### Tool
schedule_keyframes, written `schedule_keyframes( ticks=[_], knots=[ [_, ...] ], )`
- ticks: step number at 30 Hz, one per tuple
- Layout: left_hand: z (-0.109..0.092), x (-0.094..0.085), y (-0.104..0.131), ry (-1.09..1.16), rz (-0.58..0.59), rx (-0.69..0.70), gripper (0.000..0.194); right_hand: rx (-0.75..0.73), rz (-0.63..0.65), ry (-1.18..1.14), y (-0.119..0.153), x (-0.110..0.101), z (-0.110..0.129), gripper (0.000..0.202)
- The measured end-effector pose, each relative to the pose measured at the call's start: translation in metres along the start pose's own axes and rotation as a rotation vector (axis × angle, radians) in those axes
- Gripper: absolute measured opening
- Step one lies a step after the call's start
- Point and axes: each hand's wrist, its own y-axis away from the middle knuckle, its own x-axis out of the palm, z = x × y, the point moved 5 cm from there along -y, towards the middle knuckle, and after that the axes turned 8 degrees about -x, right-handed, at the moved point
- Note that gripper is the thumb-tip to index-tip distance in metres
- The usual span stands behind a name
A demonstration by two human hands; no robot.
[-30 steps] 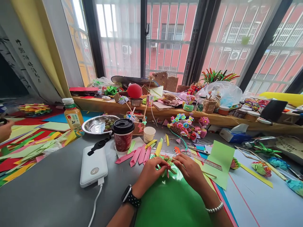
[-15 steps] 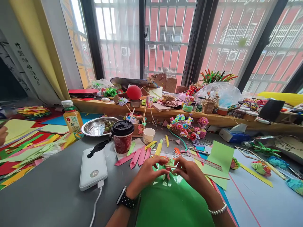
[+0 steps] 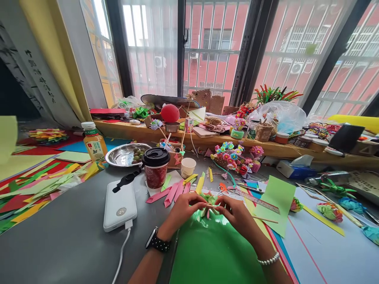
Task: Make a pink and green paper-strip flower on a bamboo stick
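My left hand point(image 3: 187, 211), with a black dotted watch strap on the wrist, is closed in a pinch on a small pink and light-green folded-paper flower point(image 3: 208, 213). Opposite it, my right hand point(image 3: 235, 215), wearing a beaded bracelet, pinches the same piece. Both sets of fingertips nearly meet above a glossy green board point(image 3: 217, 252) and hide the flower's middle. A thin wooden stick point(image 3: 266, 219) shows just right of my right hand. Pink folded paper strips point(image 3: 171, 193) and yellow ones point(image 3: 200, 183) lie beyond my left hand.
A lidded coffee cup point(image 3: 156, 169), a paper cup point(image 3: 188, 167) and a white power bank point(image 3: 120, 207) with a cable stand left. Scissors point(image 3: 222, 189), a ruler point(image 3: 260, 202) and green paper point(image 3: 275, 201) lie right. Juice bottle point(image 3: 94, 144) and metal dish point(image 3: 124, 156) are farther back.
The fingers of both hands have shifted slightly around the flower, and more of its light-green petals show. At far left, a yellow sheet is now raised. The view has turned a little left.
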Motion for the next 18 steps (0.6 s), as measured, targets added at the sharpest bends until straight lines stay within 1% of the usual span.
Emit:
schedule_keyframes(
  ticks=[4,10,14,18],
  knots=[
    [0.005,-0.003,-0.002,0.024,-0.025,0.005,0.018,-0.022,-0.04,0.005,-0.004,0.004,-0.001,0.019],
    [0.009,-0.004,-0.003,0.024,0.03,-0.05,0.017,-0.025,-0.02,-0.019,-0.008,0.005,-0.001,0.018],
    [0.01,-0.007,-0.003,0.039,0.051,-0.051,0.019,-0.033,-0.017,0.014,-0.01,0.009,0.002,0.019],
    [0.011,-0.008,-0.003,-0.071,0.025,-0.044,0.018,-0.003,0.006,0.055,-0.013,0.013,0.0,0.018]
  ],
)
